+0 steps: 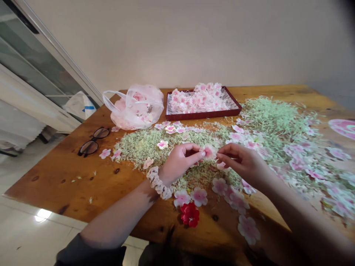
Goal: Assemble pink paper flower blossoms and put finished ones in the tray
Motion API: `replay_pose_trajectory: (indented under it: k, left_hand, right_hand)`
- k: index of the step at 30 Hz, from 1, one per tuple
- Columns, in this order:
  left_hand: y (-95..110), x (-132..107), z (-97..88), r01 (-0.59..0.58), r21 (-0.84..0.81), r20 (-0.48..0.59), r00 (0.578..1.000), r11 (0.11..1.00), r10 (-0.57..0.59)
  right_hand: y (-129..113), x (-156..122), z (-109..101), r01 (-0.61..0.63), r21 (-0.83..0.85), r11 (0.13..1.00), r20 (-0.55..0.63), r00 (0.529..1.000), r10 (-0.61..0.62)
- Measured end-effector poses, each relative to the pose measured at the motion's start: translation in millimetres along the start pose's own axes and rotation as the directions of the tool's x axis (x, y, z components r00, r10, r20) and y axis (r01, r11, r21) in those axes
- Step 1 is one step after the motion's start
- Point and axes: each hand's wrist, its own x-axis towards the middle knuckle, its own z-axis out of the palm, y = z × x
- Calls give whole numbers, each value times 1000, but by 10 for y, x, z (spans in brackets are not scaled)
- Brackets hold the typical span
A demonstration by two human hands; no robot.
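Between my two hands is a pink artificial flower (210, 152), held above the wooden table. My left hand (181, 159), with a scrunchie (158, 183) on its wrist, pinches the flower's left edge between thumb and finger. On the flower's right side, the fingertips of my right hand (244, 162) are pinched close together; whether they grip the petal or something thin at its edge is too small to tell. Under both hands spreads a bed of pale green stamens or fine shreds (138, 146). Loose pink petals (199, 196) and a red flower (190, 214) lie nearer to me.
A dark red box (205, 114) full of pink flowers stands at the back. Left of it sits a white plastic bag (144, 99) with pink pieces inside. Eyeglasses (93, 141) lie at the left. Green shreds (273, 116) and more petals (299, 162) cover the right side.
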Motion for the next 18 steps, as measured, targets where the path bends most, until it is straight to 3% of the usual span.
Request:
replay_pose_trajectory:
  k: [3,7,12,18]
  left_hand:
    - [3,8,8,44,-68,2,999,997,-44]
    - [4,3,15,65,-94,10,998,994,-64]
    - [18,-8,17,54,-78,-1,999,995,-54]
    - [28,-4,23,55,-80,-5,998,995,-56]
  right_hand:
    - [6,1,-4,-91,252,964,38,996,84]
    - [17,17,-24,-201,406,891,68,979,190]
    - [36,12,-74,-319,629,709,118,940,319]
    - [-7,-13,-122,-379,749,543,210,914,347]
